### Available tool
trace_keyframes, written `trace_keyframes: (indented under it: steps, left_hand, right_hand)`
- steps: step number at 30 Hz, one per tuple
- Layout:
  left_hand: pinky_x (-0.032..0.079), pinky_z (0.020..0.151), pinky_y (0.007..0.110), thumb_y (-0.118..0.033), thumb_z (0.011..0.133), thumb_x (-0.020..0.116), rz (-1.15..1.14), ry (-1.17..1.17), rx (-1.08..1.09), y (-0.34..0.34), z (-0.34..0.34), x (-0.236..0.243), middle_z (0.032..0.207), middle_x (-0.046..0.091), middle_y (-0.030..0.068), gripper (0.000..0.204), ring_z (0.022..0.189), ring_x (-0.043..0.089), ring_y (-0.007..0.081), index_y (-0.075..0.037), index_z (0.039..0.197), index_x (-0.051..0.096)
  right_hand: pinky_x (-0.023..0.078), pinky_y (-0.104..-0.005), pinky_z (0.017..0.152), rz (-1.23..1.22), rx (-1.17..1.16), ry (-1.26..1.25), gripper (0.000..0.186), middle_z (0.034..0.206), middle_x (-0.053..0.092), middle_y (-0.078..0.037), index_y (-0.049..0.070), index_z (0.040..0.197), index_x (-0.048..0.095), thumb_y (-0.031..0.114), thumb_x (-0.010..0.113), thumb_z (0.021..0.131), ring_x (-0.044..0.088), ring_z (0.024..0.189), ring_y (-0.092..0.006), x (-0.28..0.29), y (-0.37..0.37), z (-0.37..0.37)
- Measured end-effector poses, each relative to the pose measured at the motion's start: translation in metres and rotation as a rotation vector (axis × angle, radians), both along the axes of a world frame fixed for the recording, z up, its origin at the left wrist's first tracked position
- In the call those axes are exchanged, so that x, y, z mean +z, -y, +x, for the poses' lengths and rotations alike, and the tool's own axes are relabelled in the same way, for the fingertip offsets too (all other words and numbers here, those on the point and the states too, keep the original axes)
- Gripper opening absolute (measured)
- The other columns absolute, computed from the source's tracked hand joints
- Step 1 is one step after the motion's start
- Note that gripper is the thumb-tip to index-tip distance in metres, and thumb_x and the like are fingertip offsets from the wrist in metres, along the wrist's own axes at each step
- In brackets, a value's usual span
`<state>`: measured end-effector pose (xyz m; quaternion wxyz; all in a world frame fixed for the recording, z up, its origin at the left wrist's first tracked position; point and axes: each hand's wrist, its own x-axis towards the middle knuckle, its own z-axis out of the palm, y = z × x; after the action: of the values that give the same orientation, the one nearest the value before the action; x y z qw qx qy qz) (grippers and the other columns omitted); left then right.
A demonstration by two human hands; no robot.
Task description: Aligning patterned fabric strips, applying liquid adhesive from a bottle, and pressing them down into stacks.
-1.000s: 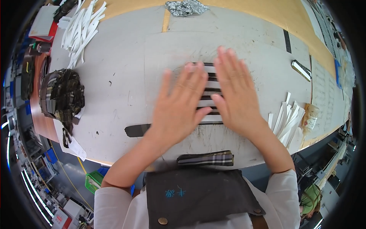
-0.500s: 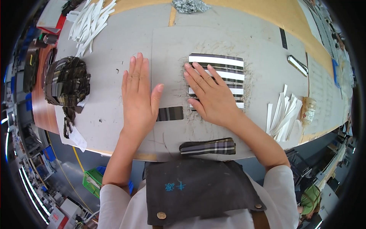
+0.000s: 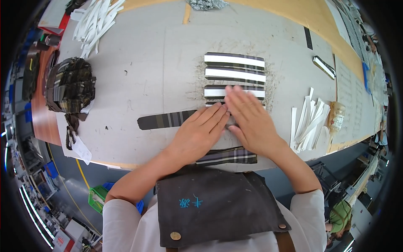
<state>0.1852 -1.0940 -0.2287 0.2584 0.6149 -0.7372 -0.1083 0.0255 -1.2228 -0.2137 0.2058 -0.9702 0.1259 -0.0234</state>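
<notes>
Both hands lie flat, palms down and fingers together, on a grey surface — the left hand pressing on the right end of a dark plaid fabric strip that stretches leftward from under its fingers, the right hand just beside it, fingertips almost touching those of the left. Neither hand pinches anything; each simply presses down. Above the right hand's fingertips, a row of plaid strips backed with white tape lies in parallel bands, the nearest one partly hidden under the fingers. Another plaid strip rests at the near edge of the surface, below the wrists. To the right, a loose heap of white paper strips sits near a small bottle; a larger heap of white strips lies at the far left corner. A bundle of dark plaid pieces sits at the left edge. The person wears a dark apron.
</notes>
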Motion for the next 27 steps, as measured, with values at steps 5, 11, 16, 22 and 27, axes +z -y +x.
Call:
trace_keyframes:
  steps: [5, 11, 16, 22, 27]
  left_hand:
    - [0.046, 0.090, 0.039, -0.006, 0.076, 0.067, -0.020, 0.105, 0.060, -0.011, 0.017, 0.004, 0.116, 0.060, 0.0131, 0.035, 0.109, 0.055, 0.0289, 0.003, 0.109, 0.061]
    - [0.046, 0.075, 0.038, 0.001, 0.070, 0.069, -0.111, 0.019, 0.279, -0.002, 0.039, 0.010, 0.098, 0.060, 0.0127, 0.031, 0.091, 0.054, 0.0288, 0.004, 0.100, 0.062]
    - [0.045, 0.073, 0.039, -0.001, 0.075, 0.069, -0.019, -0.124, 0.351, 0.027, 0.037, 0.008, 0.088, 0.057, 0.0123, 0.024, 0.081, 0.052, 0.0298, 0.003, 0.098, 0.062]
    - [0.045, 0.071, 0.037, -0.005, 0.075, 0.070, 0.102, -0.073, 0.405, 0.048, 0.037, -0.001, 0.080, 0.059, 0.0110, 0.012, 0.080, 0.054, 0.0289, 0.000, 0.081, 0.061]
    - [0.046, 0.065, 0.036, -0.006, 0.077, 0.068, 0.136, -0.096, 0.379, 0.055, 0.040, 0.001, 0.071, 0.059, 0.0098, 0.010, 0.072, 0.055, 0.0264, -0.001, 0.073, 0.060]
  right_hand:
    - [0.017, -0.0434, 0.115, 0.004, 0.051, -0.080, 0.063, 0.152, 0.027, -0.015, -0.002, 0.140, 0.034, 0.026, 0.054, 0.088, 0.022, 0.142, -0.0287, -0.005, 0.004, -0.005]
    - [0.016, -0.0426, 0.116, -0.062, -0.085, 0.082, 0.062, 0.152, 0.026, -0.014, -0.002, 0.141, 0.034, 0.029, 0.052, 0.090, 0.022, 0.142, -0.0284, 0.016, 0.015, 0.021]
    - [0.018, -0.0410, 0.115, 0.178, -0.164, 0.181, 0.058, 0.152, 0.027, -0.016, 0.001, 0.143, 0.033, 0.022, 0.050, 0.092, 0.022, 0.142, -0.0310, -0.016, 0.023, 0.019]
    - [0.034, -0.0418, 0.104, 0.114, -0.266, 0.393, 0.050, 0.134, 0.046, -0.018, 0.001, 0.130, 0.048, 0.004, 0.061, 0.081, 0.041, 0.125, -0.0360, 0.004, 0.043, 0.017]
    - [0.039, -0.0414, 0.094, 0.147, -0.121, 0.309, 0.051, 0.111, 0.050, -0.012, 0.002, 0.117, 0.056, 0.011, 0.074, 0.070, 0.045, 0.106, -0.0321, -0.013, 0.020, 0.035]
